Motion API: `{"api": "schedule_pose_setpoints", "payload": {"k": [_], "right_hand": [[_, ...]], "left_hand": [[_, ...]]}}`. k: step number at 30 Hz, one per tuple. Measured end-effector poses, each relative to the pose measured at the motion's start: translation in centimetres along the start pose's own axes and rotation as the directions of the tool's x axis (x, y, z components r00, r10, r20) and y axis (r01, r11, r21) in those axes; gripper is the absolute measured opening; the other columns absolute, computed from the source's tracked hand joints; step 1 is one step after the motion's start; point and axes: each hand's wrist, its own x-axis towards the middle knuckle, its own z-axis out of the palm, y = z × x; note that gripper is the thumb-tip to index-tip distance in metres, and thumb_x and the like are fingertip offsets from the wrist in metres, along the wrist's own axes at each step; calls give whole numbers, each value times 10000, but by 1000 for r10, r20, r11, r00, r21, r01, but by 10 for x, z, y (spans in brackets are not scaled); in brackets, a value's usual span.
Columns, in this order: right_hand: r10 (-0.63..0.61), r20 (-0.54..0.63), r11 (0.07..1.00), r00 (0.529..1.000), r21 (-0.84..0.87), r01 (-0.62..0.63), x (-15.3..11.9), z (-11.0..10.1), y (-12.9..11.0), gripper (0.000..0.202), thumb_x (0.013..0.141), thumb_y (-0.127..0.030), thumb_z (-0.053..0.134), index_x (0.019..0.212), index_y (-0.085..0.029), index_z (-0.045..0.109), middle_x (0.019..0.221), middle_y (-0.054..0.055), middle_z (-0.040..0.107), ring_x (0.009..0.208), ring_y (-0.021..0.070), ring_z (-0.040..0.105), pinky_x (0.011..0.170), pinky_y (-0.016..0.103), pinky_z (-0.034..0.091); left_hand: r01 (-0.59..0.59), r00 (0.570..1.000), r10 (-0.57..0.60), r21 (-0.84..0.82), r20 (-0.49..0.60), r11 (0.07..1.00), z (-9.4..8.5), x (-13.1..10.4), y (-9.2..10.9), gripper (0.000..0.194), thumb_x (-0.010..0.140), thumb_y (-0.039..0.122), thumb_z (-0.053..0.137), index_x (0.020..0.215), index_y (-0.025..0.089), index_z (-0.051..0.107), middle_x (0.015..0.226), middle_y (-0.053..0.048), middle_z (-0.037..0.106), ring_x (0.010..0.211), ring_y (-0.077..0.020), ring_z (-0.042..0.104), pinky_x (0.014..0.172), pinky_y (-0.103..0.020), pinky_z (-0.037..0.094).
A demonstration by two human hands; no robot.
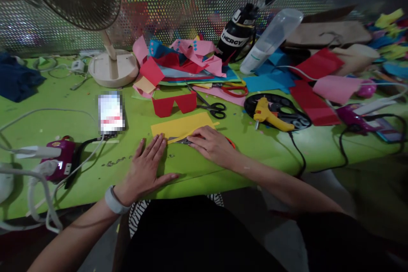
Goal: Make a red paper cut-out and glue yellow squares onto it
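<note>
The yellow sheet (180, 126) lay on the worktop (204, 178) at one o'clock from the left hand (148, 163), which was spread flat, gripping nothing, fingertips by the sheet's corner. The right hand (208, 141), at four o'clock from the sheet, had its fingers bunched over orange-handled scissors (179, 140); their exact hold could not be told. At twelve o'clock, a red piece (162, 107) was already notched; the sheet showed no notch, so its shaping seemed unfinished. It looked thin and plain, its near edge slightly raised.
</note>
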Motion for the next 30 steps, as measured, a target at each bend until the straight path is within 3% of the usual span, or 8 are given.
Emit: {"api": "schedule_pose_setpoints", "payload": {"k": [16, 24, 30], "right_hand": [[-49, -17, 999, 999, 1, 49, 1, 0, -3, 222, 933, -206, 534, 1075, -146, 693, 947, 111, 649, 868, 221, 556, 726, 364, 503], [-26, 11, 1000, 1000, 8, 26, -1, -1, -2, 233, 934, -222, 536, 1102, -168, 689, 966, 108, 644, 901, 226, 562, 743, 366, 511], [-23, 1, 1000, 1000, 19, 22, 0, 1, -4, 233, 925, -211, 550, 1105, -152, 685, 958, 111, 641, 897, 227, 558, 757, 376, 511]], "left_hand": [[5, 1000, -5, 21, 28, 1000, -2, 0, 1, 992, 849, 754, 341, 1541, 146, -27, 1595, -129, 163, 1477, -271, 157, 1202, -486, 66], [3, 1000, -3, -2, 26, 1000, -4, -1, -1, 973, 859, 740, 348, 1537, 181, -70, 1599, -115, 161, 1473, -264, 176, 1205, -473, 92], [8, 999, -9, 27, 50, 1000, -9, -7, -9, 915, 878, 721, 333, 1545, 170, 37, 1593, -108, 186, 1472, -253, 182, 1208, -448, 72]]}}
